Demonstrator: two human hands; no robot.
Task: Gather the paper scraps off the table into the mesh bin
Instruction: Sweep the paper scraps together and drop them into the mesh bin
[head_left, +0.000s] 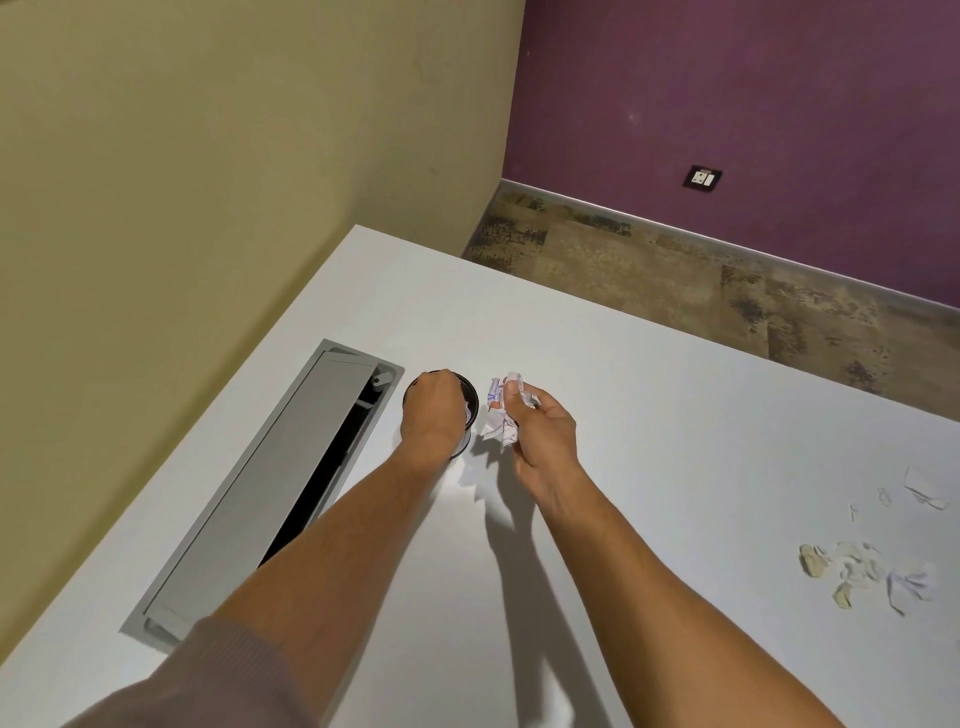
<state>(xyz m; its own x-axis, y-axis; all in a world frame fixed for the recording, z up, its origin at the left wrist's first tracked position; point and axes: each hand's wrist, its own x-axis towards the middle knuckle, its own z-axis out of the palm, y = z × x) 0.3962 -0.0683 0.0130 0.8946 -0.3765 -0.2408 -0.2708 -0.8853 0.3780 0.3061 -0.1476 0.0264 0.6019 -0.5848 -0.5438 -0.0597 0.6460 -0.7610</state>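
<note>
Grey cable-tray hatch (270, 483) set into the white bench (649, 415), well to the left of both hands, its lid partly open with a dark slot along the right edge. Just right of the hatch stands the mesh bin (470, 397) — small, dark, round — mostly covered by the left hand (436, 410), which sits over its mouth, knuckles up, fingers curled down into the opening. A bit of white paper shows at the fingertips inside the rim; whether the fingers grip it cannot be told from this angle. The left forearm runs back to a mauve sleeve (208, 680) at the lower left. Just beside the bin, on its right, the right hand (545, 441) is raised a little above the bench, thumb and fingers clenched on a crumpled wad of paper (500, 415) — white with purple marks, its shadow falling on the bench below. Well to the right of the right hand, near the bench edge, loose paper scraps (878, 571) lie scattered: a cluster of white and beige torn pieces, with a few smaller white bits (924, 491) just beyond them. Past the bench, patterned floor and a purple wall with a socket (702, 178).
</note>
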